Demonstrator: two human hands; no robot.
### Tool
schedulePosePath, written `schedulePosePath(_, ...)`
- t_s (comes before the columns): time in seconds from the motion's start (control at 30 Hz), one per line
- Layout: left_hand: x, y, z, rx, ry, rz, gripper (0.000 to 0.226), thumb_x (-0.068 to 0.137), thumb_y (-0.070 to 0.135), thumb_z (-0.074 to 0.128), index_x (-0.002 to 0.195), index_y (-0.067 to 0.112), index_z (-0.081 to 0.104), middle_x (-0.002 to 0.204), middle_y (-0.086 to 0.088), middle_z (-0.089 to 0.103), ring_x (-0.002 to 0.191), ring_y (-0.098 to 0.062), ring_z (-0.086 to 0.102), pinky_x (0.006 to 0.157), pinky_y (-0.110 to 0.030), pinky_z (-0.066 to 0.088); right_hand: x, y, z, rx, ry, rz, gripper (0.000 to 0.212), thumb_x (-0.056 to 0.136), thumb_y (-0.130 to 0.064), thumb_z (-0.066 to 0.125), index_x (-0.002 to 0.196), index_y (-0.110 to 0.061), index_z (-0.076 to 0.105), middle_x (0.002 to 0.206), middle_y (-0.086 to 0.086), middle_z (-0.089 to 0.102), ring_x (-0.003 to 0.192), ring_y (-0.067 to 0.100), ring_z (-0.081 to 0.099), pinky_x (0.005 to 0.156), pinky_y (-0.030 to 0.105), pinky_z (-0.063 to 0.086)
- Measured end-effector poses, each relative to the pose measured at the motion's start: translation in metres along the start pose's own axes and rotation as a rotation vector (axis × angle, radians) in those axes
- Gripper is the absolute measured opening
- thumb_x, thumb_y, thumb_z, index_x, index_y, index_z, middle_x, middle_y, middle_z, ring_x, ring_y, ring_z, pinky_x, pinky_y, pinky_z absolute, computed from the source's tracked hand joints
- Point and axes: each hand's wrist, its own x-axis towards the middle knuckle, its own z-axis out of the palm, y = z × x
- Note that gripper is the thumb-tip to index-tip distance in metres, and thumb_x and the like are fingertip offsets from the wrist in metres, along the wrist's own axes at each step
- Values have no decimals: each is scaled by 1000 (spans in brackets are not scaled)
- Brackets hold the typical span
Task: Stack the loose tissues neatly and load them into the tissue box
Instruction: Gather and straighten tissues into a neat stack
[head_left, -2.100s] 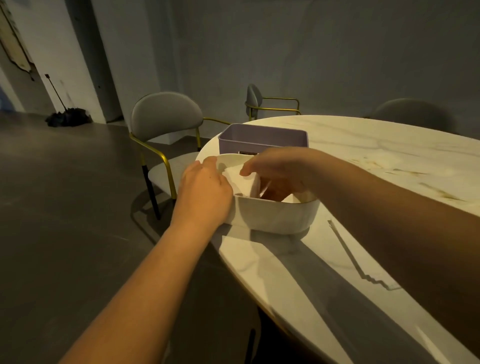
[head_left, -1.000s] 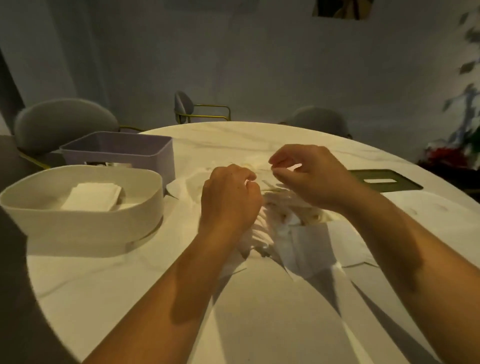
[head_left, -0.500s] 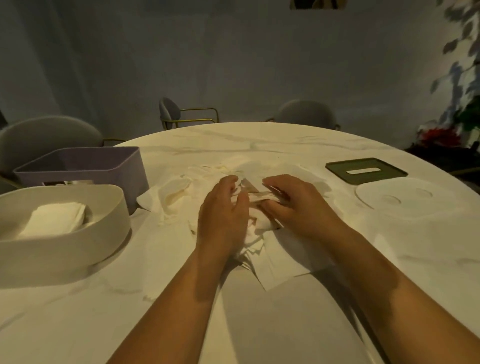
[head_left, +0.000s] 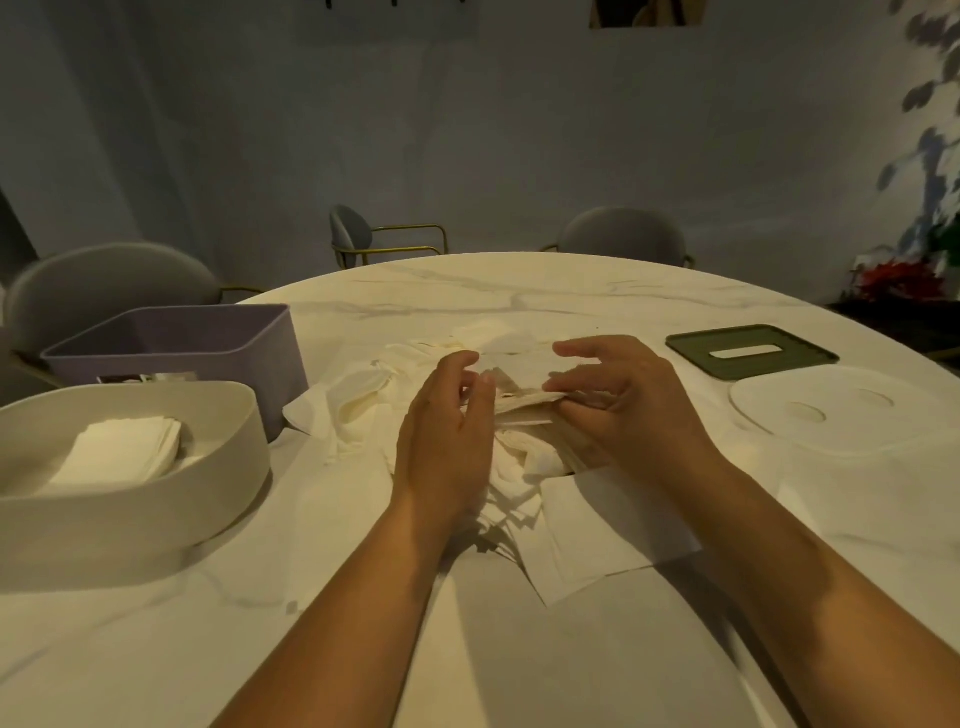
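A heap of loose white tissues (head_left: 358, 405) lies in the middle of the round marble table (head_left: 519, 649). At its centre, a small flat stack of tissues (head_left: 522, 402) sits between my hands. My right hand (head_left: 618, 405) pinches the stack's right edge between thumb and fingers. With relaxed, slightly curved fingers, my left hand (head_left: 447, 421) hovers at the stack's left edge. On the left stands the white oval tissue box (head_left: 135, 519), holding a neat pile of folded tissues (head_left: 124, 452).
A purple rectangular box (head_left: 208, 338) stands behind the white one. At the right lie a dark green lid with a slot (head_left: 750, 351) and a white oval lid (head_left: 831, 410). Grey chairs (head_left: 104, 280) ring the table's far side.
My hands left the white box and moved right to the loose heap. In the last half second my left hand lifted off the small stack and opened its fingers.
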Motion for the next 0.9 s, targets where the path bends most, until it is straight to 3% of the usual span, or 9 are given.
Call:
schedulePosePath(0.1,1,1,0,-83,15,-34,42,100,44,31,140,33,27,117,12,46,104,-6,45,89,-22,36,-1,-3,-1,79,57,-35,26,82,-35,64,100,-20,75,124,-1,63,119,19,52,101,50,43)
schedulePosePath(0.23,0,5,1,-190,41,-17,48,95,53,27,140,36,25,135,8,47,117,-15,49,100,-33,45,-2,-6,-3,129,156,-71,30,81,-37,57,100,-21,74,126,-4,61,121,17,50,104,41,41)
schedulePosePath(0.27,-1,6,1,-217,48,-15,48,94,54,25,139,37,25,134,9,47,116,-13,51,97,-31,48,-1,-5,-3,146,181,-79,29,82,-36,57,101,-20,74,126,-6,60,121,16,50,103,39,41)
schedulePosePath(0.33,-3,10,2,-259,46,-18,45,96,50,25,139,38,23,117,21,47,97,2,52,78,-9,48,-2,-3,-4,201,254,-56,25,85,-33,57,102,-19,70,119,-10,59,112,12,54,97,33,45)
schedulePosePath(0.4,-4,13,2,-277,39,-47,46,98,48,25,142,37,19,104,29,40,83,13,46,64,4,36,-1,-4,-6,267,311,63,12,92,-32,55,101,-24,58,106,-13,59,93,5,57,82,18,50)
schedulePosePath(0.47,-3,13,3,-288,40,-45,51,96,49,28,144,35,16,112,21,42,92,6,45,78,-6,33,1,-5,-10,359,378,257,5,98,-29,49,99,-25,51,90,-16,55,84,6,55,64,8,46)
schedulePosePath(0.57,-1,12,4,-295,43,-37,54,97,46,34,146,32,15,113,18,40,106,-3,40,88,-22,31,6,1,-14,611,499,574,8,100,-24,44,103,-24,51,85,-15,50,88,10,54,58,16,41)
schedulePosePath(0.73,-2,14,4,-301,40,-45,49,98,40,39,143,31,22,117,15,38,105,-3,38,74,-7,30,6,0,-22,1029,518,929,15,92,-12,49,83,-19,59,92,17,61,79,23,60,77,47,56)
schedulePosePath(0.9,-6,24,4,-311,74,10,41,97,38,45,135,36,30,118,20,38,103,1,41,66,2,29,8,-1,-29,1349,537,952,7,93,-11,55,93,-8,61,87,9,67,74,21,67,47,27,56)
